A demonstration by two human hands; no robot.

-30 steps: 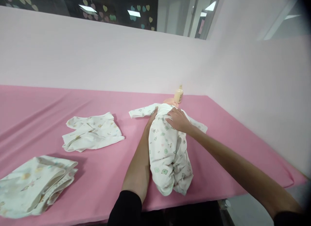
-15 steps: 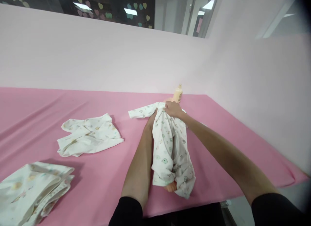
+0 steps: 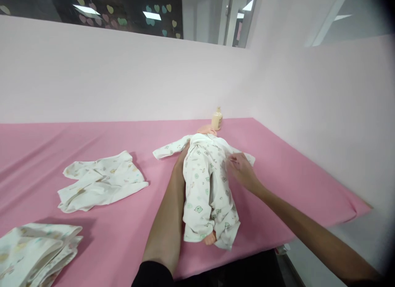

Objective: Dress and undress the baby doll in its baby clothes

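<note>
Since the earlier frame our right hand (image 3: 242, 172) had dropped from the collar to the doll (image 3: 207, 188)'s side, fingers loosely open on the sleeve; our left hand (image 3: 180, 157) lay tucked under its shoulder, fingers hidden, near the bottle (image 3: 217, 119).

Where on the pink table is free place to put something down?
Bare pink table lies right of the doll, out to the far corner. Another wide bare strip runs along the wall, behind the loose garment. It is crowded around the doll: the left hand is tucked at its side, the right hand at its sleeve, the bottle near its head.
</note>
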